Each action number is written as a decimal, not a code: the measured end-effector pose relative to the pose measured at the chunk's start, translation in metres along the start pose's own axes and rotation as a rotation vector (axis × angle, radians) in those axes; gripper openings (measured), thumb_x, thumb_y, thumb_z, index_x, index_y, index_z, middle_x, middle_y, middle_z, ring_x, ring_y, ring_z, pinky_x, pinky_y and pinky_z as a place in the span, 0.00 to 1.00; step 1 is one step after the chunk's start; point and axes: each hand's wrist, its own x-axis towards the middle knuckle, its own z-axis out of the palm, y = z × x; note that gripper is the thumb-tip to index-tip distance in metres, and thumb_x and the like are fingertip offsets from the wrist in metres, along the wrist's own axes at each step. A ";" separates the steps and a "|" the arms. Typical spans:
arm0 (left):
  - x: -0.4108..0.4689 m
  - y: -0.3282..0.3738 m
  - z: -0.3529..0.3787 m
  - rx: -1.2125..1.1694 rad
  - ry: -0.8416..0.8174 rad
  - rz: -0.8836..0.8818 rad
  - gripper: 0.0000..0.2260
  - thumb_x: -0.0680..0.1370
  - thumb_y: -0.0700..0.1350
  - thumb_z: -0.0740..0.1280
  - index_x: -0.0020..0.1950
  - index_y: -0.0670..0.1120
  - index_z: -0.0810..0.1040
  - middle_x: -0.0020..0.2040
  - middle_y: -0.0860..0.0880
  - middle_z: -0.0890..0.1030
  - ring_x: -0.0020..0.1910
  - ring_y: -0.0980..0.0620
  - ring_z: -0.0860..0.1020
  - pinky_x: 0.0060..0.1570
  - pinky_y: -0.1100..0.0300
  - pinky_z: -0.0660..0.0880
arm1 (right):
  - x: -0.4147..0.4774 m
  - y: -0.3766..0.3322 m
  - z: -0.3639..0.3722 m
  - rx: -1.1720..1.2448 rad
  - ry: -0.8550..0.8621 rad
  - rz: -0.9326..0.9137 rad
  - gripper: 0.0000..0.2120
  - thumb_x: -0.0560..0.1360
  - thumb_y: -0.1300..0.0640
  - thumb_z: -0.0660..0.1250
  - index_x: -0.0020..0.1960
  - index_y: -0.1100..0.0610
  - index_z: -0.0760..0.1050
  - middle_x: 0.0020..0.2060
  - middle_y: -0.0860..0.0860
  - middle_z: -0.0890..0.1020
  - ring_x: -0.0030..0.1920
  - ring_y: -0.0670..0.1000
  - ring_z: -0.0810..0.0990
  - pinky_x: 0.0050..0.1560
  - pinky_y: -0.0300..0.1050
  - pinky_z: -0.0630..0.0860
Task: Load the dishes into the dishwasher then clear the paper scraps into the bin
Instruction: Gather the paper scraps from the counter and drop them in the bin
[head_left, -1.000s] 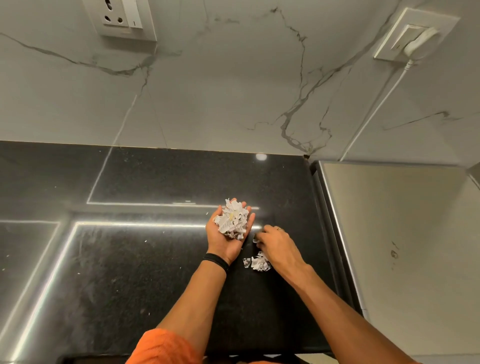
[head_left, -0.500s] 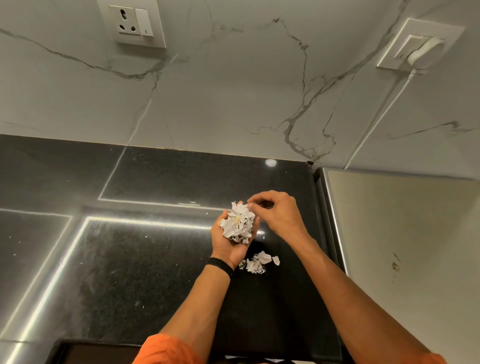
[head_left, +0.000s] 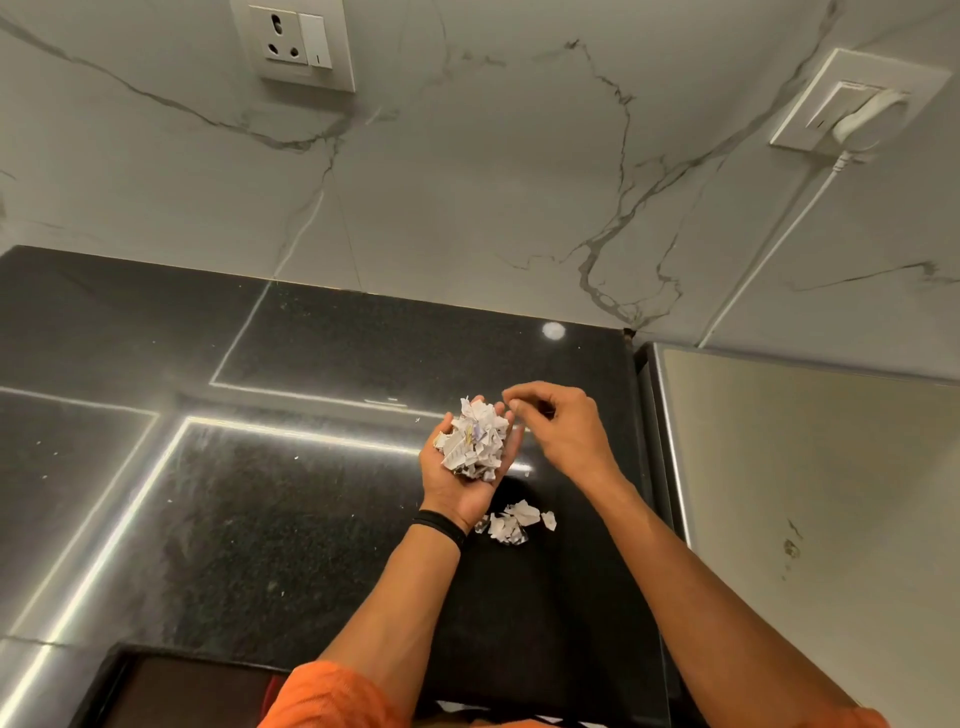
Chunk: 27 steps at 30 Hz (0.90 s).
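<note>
Right hand (head_left: 566, 434), lifted from the black polished stone table (head_left: 291, 519), is now releasing pinched bits onto white torn paper scraps (head_left: 475, 439) cupped in the left hand (head_left: 462, 470), frame centre. Remaining small scrap pile (head_left: 514, 527) is lying just below; gathering nearly done.

The pile of paper scraps (head_left: 475, 440) hides most of the left hand (head_left: 457, 483) palm. The right hand (head_left: 563, 431) fingertips curl under, so any scrap pinched there is hidden. Print on the scraps is too small to read.
</note>
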 end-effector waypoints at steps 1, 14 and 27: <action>0.000 0.002 -0.001 -0.014 0.005 0.008 0.23 0.82 0.52 0.60 0.73 0.42 0.74 0.69 0.37 0.77 0.68 0.38 0.76 0.70 0.40 0.70 | 0.000 0.007 -0.001 -0.057 0.000 0.010 0.10 0.80 0.58 0.69 0.58 0.49 0.84 0.51 0.40 0.85 0.53 0.37 0.81 0.55 0.29 0.74; -0.016 0.015 -0.032 -0.061 0.023 0.112 0.24 0.82 0.52 0.60 0.76 0.43 0.71 0.72 0.39 0.74 0.70 0.39 0.74 0.68 0.40 0.72 | -0.070 0.040 0.055 -0.606 -0.445 -0.041 0.29 0.77 0.38 0.68 0.72 0.52 0.72 0.66 0.50 0.70 0.67 0.52 0.69 0.63 0.50 0.75; -0.040 -0.012 -0.053 -0.052 0.080 0.193 0.24 0.81 0.51 0.61 0.74 0.42 0.73 0.71 0.38 0.75 0.71 0.38 0.74 0.70 0.40 0.70 | -0.062 0.052 0.022 -0.214 -0.189 -0.020 0.11 0.78 0.57 0.71 0.60 0.51 0.84 0.56 0.49 0.85 0.57 0.47 0.82 0.62 0.45 0.77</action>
